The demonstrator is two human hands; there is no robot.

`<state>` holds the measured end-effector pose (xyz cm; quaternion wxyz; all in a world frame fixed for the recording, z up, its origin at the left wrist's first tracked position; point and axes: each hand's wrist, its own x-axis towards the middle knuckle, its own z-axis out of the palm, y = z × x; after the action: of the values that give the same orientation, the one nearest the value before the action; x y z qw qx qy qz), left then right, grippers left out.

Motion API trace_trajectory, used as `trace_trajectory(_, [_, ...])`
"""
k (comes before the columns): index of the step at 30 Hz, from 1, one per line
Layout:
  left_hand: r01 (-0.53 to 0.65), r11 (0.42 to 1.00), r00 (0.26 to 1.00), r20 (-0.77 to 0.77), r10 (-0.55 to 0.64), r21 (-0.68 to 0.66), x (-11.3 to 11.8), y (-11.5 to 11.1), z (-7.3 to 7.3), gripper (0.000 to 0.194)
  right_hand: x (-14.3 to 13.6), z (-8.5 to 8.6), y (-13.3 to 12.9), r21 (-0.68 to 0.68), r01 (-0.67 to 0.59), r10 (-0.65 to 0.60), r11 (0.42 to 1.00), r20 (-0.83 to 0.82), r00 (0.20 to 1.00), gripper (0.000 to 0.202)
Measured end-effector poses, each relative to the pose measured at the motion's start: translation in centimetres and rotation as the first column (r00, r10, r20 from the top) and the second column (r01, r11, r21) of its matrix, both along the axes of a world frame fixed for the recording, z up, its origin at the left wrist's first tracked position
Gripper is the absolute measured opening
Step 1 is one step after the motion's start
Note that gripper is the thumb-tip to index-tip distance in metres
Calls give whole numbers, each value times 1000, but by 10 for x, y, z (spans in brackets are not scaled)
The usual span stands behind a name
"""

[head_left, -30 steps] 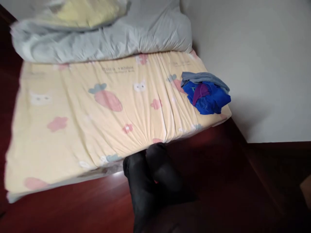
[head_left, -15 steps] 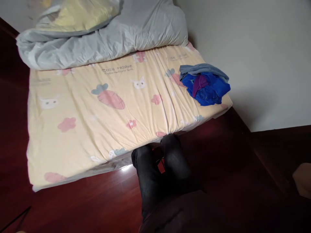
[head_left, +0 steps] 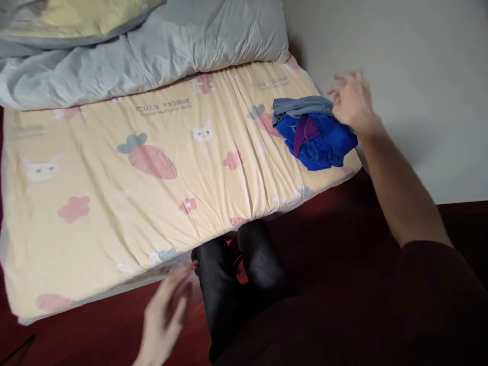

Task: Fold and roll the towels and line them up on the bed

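A crumpled pile of blue clothing point(head_left: 324, 147) lies at the right corner of the bed, with a purple piece point(head_left: 306, 134) on its front and a grey-blue cloth point(head_left: 301, 105) along its back. Just above the pile's right side is my right hand point(head_left: 351, 99), slightly blurred, fingers spread and holding nothing. My left hand point(head_left: 168, 310) hangs in front of the bed's near edge, beside my legs, its fingers apart with nothing in them. Beneath the pile is a cream sheet point(head_left: 152, 203) printed with carrots, flowers and rabbit faces.
A grey quilt point(head_left: 229, 38) with a yellow part point(head_left: 87, 18) is bunched across the back of the bed. A pale wall point(head_left: 419, 101) stands at the right. My dark-trousered legs point(head_left: 224, 284) touch the bed's edge above a dark red floor point(head_left: 114, 330).
Both hands have come into view, the right one reaching over to the clothing pile and the left one rising from below. The view has shifted, and the bed appears larger and farther left.
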<state>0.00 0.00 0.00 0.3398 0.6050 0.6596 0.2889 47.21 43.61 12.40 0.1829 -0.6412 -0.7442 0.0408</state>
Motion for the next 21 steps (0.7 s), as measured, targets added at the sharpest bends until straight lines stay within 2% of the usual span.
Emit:
trace_trajectory(3, [72,985,996,57,-64,-155,25,-37,-61,38,20,-59,39,-179,211,-220,961,-32,975,22])
trace_trajectory(5, [4,975,999,53,8,-223,46,-67,-103,37,35,-89,56,-206,272,-286,940,-41,957,29])
trace_trajectory(7, [-51,974,997,49,63,-219,62,-91,-131,33,45,-105,67,-201,312,-322,929,-19,946,45])
trace_trajectory(9, [-101,971,993,38,112,-217,71,-103,-144,31,49,-104,75,-151,365,-368,919,8,930,52])
trace_trajectory(11, [-151,962,987,27,162,-226,73,-102,-144,31,48,-89,84,-50,407,-406,912,14,914,50])
trace_trajectory(13, [-174,956,982,26,185,-236,72,-92,-140,31,44,-62,94,72,399,-400,914,-2,916,39])
trace_trajectory(15, [-148,959,986,39,162,-240,69,-80,-135,31,38,-25,100,194,357,-359,914,-26,933,22])
trace_trajectory(17, [-92,966,992,62,110,-243,65,-71,-131,31,29,18,95,309,296,-295,904,-51,954,26])
trace_trajectory(19, [-39,970,995,82,61,-241,63,-67,-126,32,16,63,76,364,130,-130,922,-25,991,32])
trace_trajectory(21, [-3,975,995,95,24,-222,61,-65,-120,35,-4,107,43,329,-150,143,932,46,989,30])
